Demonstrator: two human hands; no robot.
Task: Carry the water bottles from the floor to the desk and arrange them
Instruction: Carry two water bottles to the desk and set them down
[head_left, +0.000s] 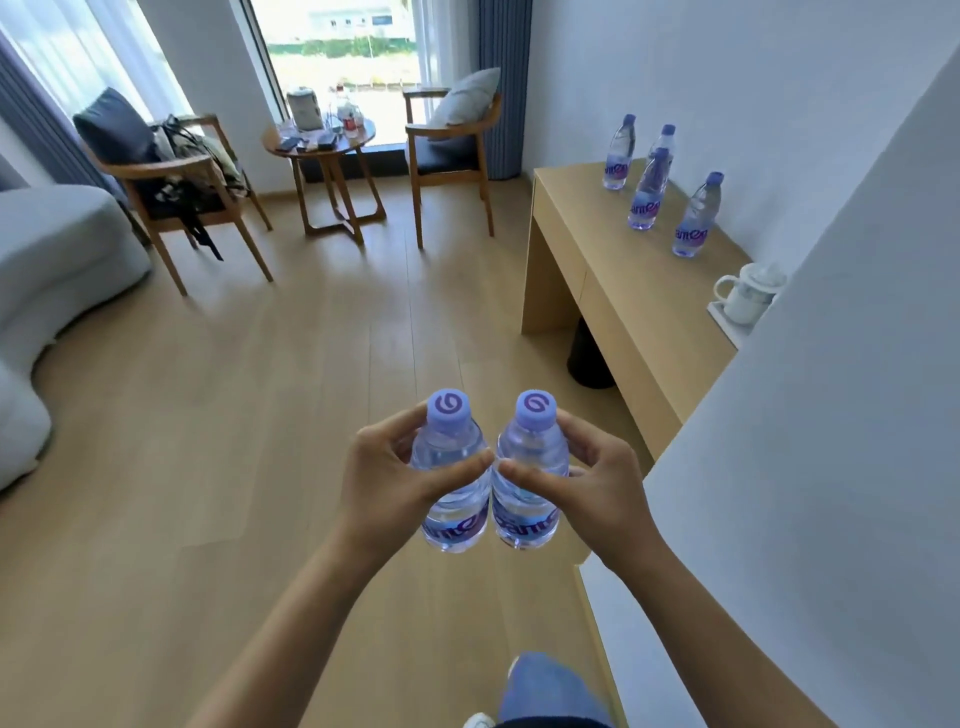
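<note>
Head view, the only one. We hold two water bottles upright in front of us, above the wooden floor (208, 441). Left hand (384, 478) has its grip curled round the left bottle (451, 478), thumb across the front; right hand (592, 483) grips the right bottle (527, 473) the same way. Both grips are closed high on the bottles, just under the purple caps. The two bottles touch along their sides.

Tabletop (623, 270) lies ahead to the right, well apart from our hands. Four bottles (644, 192) already stand on it, loosely grouped near the wall. A white lidded mug (743, 296) sits on a tray at the near end.

Risks, as we judge them: the high, fingertip-style grips leave the heavy lower halves free to swing, so a bottle could slip. Setting down both at once could knock a standing bottle over.

Pose: both forearms extended forward, wrists turned inward, hands almost meeting.
</note>
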